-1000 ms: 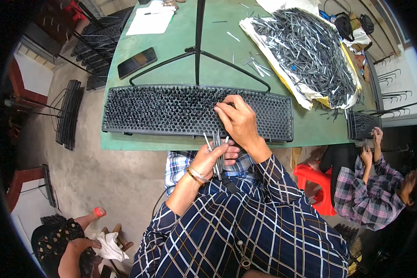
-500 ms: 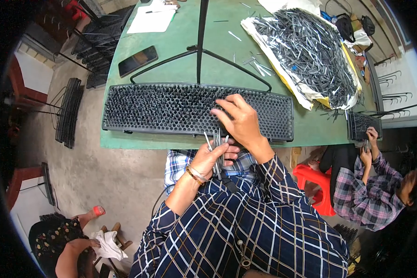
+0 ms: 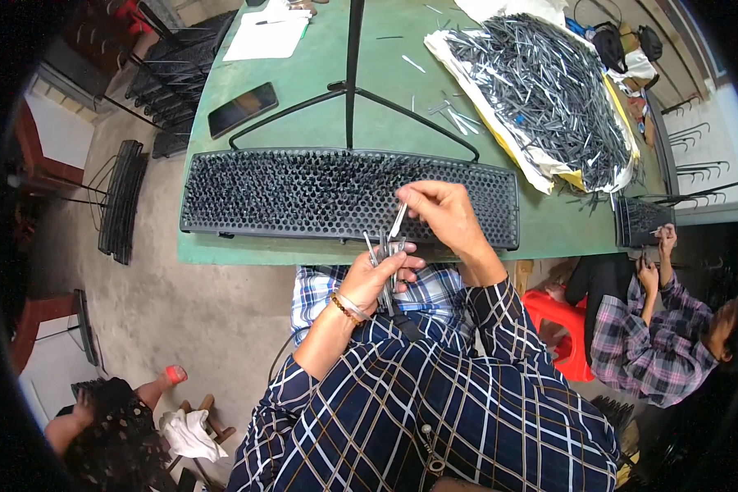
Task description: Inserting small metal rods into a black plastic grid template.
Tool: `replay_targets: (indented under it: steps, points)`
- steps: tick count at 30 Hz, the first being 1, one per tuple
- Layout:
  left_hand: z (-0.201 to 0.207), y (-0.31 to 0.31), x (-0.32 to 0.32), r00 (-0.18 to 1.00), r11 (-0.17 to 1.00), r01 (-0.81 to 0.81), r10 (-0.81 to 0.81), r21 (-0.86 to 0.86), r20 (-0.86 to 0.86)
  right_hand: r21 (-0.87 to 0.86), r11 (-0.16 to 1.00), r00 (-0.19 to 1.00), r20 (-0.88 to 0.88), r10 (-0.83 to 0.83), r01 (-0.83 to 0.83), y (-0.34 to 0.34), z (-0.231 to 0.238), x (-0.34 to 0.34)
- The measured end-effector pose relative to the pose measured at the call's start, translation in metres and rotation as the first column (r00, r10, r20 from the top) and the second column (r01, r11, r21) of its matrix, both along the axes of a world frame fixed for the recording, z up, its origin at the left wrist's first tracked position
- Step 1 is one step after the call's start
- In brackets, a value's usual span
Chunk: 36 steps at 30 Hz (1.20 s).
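A long black perforated panel point(image 3: 455, 217) lies along the table's near edge, with dark pieces standing in the holes over its left and middle parts. The holes toward its right end look bare. Below the panel's front edge, my left hand point(image 3: 371, 277) is closed around a bundle of thin grey and black strips point(image 3: 384, 252). Just above that bundle my right hand point(image 3: 447, 215) pinches one light strip point(image 3: 398, 220) between thumb and fingertips, its lower end close to the bundle. The strip hangs tilted in front of the panel.
On the green table point(image 3: 303, 115) lie a phone point(image 3: 243, 110), white papers point(image 3: 266, 37) and a big sack of loose strips point(image 3: 541, 98). A black rod frame point(image 3: 351, 86) rises behind the panel. One co-worker point(image 3: 656, 344) sits right near a red stool point(image 3: 562, 328); another person point(image 3: 111, 422) sits lower left.
My right hand has come from the panel's holes down and right, and now pinches a strip by the bundle. The left hand stays put. Both other people have shifted their arms.
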<state>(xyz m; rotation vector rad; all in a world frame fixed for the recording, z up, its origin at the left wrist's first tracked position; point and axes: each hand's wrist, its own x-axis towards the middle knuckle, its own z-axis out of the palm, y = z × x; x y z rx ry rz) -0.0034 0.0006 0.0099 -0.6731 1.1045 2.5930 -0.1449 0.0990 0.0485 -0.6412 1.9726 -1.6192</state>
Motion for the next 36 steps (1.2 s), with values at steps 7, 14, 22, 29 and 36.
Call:
replay_targets:
  steps: [7,14,22,29,36]
  points:
    - [-0.001,0.002,-0.003,0.999,0.999,-0.015,0.014,0.033,0.042,-0.047,0.979,0.847,-0.495,-0.196,0.199,-0.012,-0.01,-0.009]
    - [-0.006,0.001,-0.001,0.998,0.998,-0.025,0.021,0.063,0.065,-0.073,0.977,0.758,-0.619,-0.204,0.203,-0.013,-0.015,-0.009]
    - [-0.006,0.0,-0.001,0.999,0.998,-0.008,0.005,0.057,0.046,-0.056,0.975,0.67,-0.717,-0.19,0.217,-0.012,-0.014,-0.002]
    - [-0.007,0.0,0.0,0.998,0.997,-0.015,0.011,0.073,0.054,-0.04,0.994,0.72,-0.686,-0.102,0.103,-0.015,-0.015,0.0]
    - [-0.008,-0.001,0.001,0.999,0.997,-0.011,0.008,0.075,0.042,-0.06,0.991,0.698,-0.704,-0.129,0.122,-0.011,-0.023,-0.004]
